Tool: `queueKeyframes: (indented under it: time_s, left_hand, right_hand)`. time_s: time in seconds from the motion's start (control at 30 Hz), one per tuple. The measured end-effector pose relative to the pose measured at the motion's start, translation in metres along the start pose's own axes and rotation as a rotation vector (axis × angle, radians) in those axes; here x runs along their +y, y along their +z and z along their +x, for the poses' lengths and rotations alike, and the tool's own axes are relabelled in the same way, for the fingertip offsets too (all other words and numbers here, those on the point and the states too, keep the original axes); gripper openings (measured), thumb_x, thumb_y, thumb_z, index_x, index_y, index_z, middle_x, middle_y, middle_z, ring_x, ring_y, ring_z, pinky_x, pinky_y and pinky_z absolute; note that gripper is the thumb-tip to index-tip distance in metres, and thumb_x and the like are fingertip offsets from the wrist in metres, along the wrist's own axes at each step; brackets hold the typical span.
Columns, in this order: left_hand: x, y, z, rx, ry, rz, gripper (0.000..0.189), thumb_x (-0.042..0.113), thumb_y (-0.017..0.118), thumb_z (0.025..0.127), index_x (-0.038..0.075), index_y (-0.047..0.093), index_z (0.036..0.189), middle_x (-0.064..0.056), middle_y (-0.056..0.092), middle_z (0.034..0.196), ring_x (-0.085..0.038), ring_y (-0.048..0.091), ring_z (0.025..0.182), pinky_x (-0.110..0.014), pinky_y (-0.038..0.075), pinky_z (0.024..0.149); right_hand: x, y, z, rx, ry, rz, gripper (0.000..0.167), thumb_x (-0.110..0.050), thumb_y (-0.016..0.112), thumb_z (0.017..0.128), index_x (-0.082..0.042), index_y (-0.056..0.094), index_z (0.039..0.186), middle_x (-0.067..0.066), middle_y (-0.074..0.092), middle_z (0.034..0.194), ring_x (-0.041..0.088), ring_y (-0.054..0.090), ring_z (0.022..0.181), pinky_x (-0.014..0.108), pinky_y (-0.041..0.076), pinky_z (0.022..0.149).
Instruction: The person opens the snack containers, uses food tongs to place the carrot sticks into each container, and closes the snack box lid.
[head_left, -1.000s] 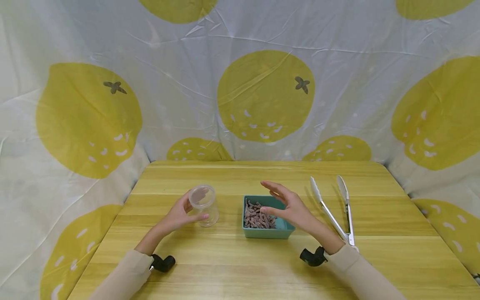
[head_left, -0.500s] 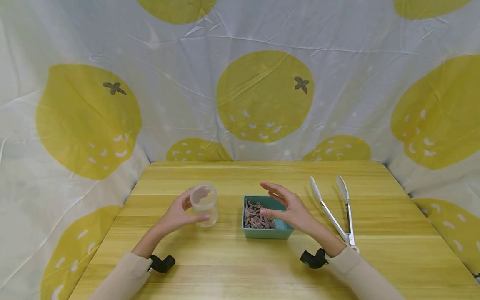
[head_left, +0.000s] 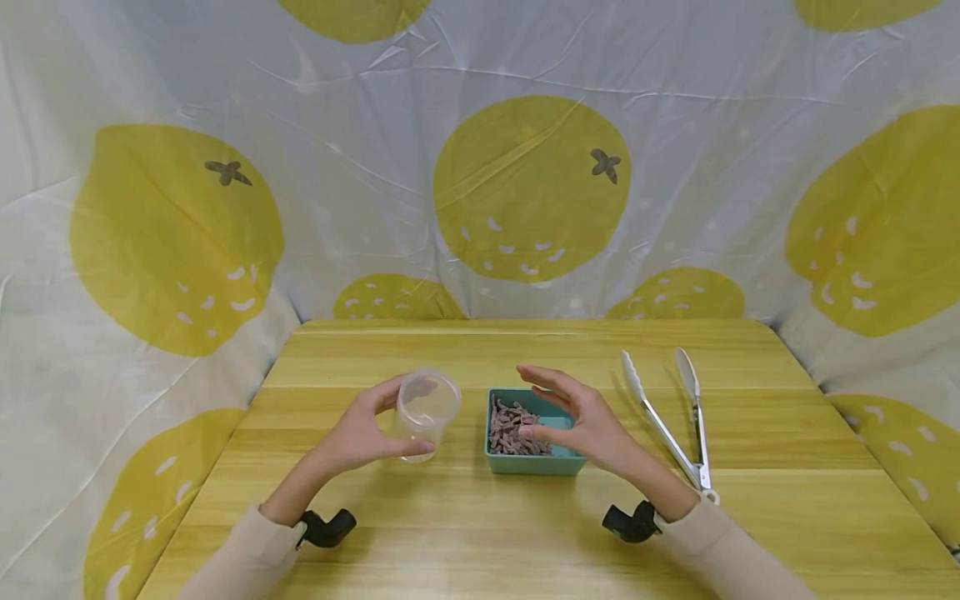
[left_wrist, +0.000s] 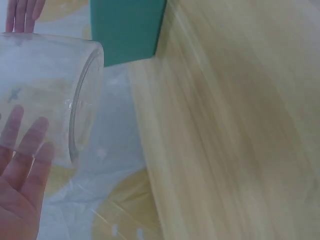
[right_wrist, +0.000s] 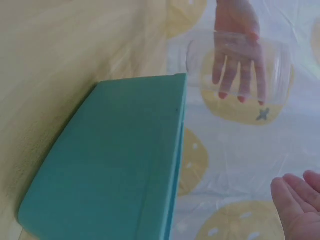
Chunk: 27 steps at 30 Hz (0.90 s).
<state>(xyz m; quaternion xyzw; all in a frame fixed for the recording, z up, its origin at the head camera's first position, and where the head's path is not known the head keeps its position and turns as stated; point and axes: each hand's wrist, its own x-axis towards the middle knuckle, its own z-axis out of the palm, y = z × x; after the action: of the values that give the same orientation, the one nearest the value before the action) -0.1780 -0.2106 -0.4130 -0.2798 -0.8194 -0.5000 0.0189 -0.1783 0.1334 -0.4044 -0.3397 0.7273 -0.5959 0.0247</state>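
Cup point(head_left: 429, 404), clear plastic cylinder, shifted nearer teal rectangular tub point(head_left: 536, 465) — gap narrowed; left hand point(head_left: 363, 435) gripping, right hand point(head_left: 588, 421) empty, relaxed.

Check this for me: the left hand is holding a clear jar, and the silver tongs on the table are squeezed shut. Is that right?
Not quite: the tongs are open, not squeezed shut. The head view shows their tips spread apart. The left hand is holding a clear jar, and the tongs are on the table.
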Motion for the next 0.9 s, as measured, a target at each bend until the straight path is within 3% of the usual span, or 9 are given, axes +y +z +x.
queueKeyframes:
  time_s: [0.27,0.53,0.77,0.9]
  left_hand:
    - [0.025,0.010,0.002,-0.030,0.062,0.042,0.081,0.030,0.094,0.069,0.025,0.056,0.141,0.008,0.064,0.126,-0.017,0.062,0.114,-0.044,0.051,0.097]
    - [0.050,0.024,0.003,-0.064,0.170,0.057,0.085,0.032,0.095,0.067,0.016,0.056,0.141,0.000,0.065,0.126,-0.022,0.062,0.113,-0.044,0.054,0.093]
    - [0.066,0.032,0.001,-0.080,0.191,0.072,0.083,0.036,0.094,0.067,0.020,0.057,0.140,0.002,0.066,0.122,-0.021,0.063,0.111,-0.036,0.054,0.092]
    - [0.074,0.036,0.000,-0.084,0.194,0.080,0.083,0.040,0.093,0.068,0.024,0.056,0.141,0.006,0.065,0.122,-0.016,0.063,0.111,-0.035,0.055,0.092]
  right_hand:
    - [-0.016,0.008,0.000,-0.004,-0.062,-0.006,0.074,-0.005,0.080,0.084,-0.011,0.045,0.149,0.005,0.047,0.150,0.027,0.051,0.132,0.035,0.045,0.105]
    - [-0.033,0.015,-0.002,-0.018,-0.153,-0.033,0.080,-0.002,0.085,0.078,-0.006,0.046,0.147,0.007,0.050,0.147,0.026,0.051,0.132,0.039,0.042,0.108]
    - [-0.044,0.021,-0.003,-0.033,-0.233,-0.012,0.084,0.000,0.088,0.072,-0.001,0.046,0.145,0.010,0.053,0.142,0.029,0.053,0.127,0.049,0.043,0.105]
    - [-0.049,0.024,-0.003,-0.036,-0.280,-0.023,0.086,-0.001,0.091,0.069,0.002,0.047,0.144,0.014,0.054,0.137,0.029,0.055,0.119,0.043,0.046,0.103]
